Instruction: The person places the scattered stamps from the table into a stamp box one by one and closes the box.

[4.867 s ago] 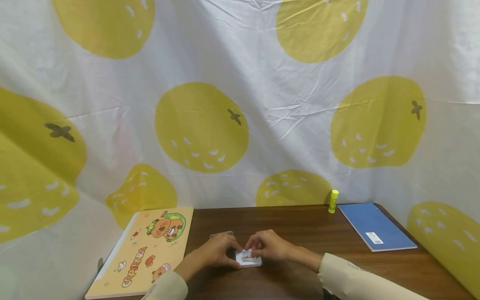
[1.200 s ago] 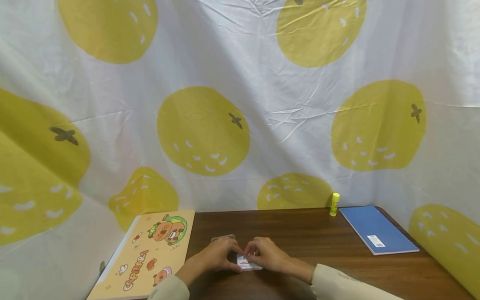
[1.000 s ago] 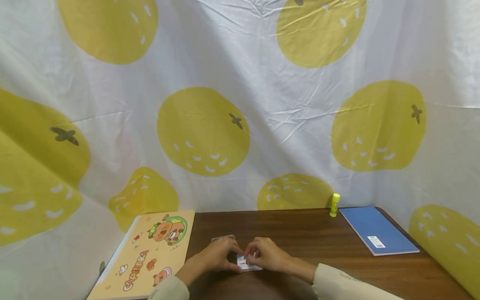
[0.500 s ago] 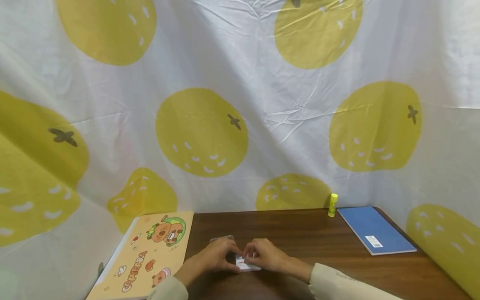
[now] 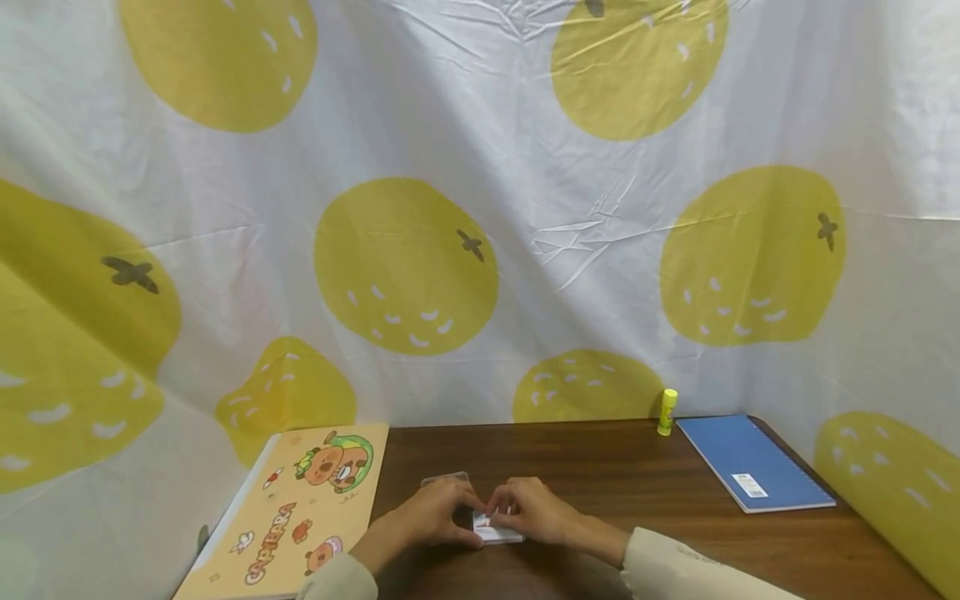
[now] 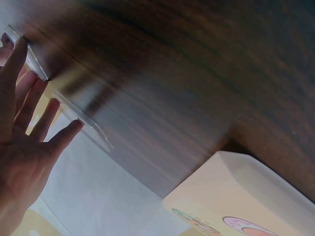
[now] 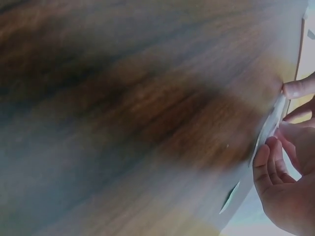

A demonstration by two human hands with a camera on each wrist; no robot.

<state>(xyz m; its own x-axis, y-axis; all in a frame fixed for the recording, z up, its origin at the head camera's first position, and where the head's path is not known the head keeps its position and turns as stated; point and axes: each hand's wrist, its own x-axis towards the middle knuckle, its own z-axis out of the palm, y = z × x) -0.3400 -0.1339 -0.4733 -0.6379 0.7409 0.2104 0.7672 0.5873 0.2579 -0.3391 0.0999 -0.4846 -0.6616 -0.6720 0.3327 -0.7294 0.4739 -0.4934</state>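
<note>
A small flat white rectangle [image 5: 501, 534] with red and dark print on top lies on the table between both hands. My left hand [image 5: 442, 510] holds its left side between thumb and index finger. The other left fingers rest on a clear plastic piece [image 6: 83, 118] in the left wrist view, part of which shows behind that hand. My right hand [image 5: 534, 510] has its thumb and index finger pinched together at the printed top of the white rectangle. Their tips hide the spot they touch. In the right wrist view the rectangle [image 7: 268, 125] appears edge-on under the fingers.
A tan cartoon-covered book [image 5: 292, 508] lies at the left. A yellow-green glue stick [image 5: 667, 412] stands upright near the back edge. A blue notebook [image 5: 750, 462] lies at the right. A fruit-patterned curtain [image 5: 585, 292] hangs behind the brown table [image 5: 600, 467].
About five seconds ago, the right fingers held a small white printed piece raised above the white rectangle; now the print lies flatter on it. Over the last second the hands have barely moved.
</note>
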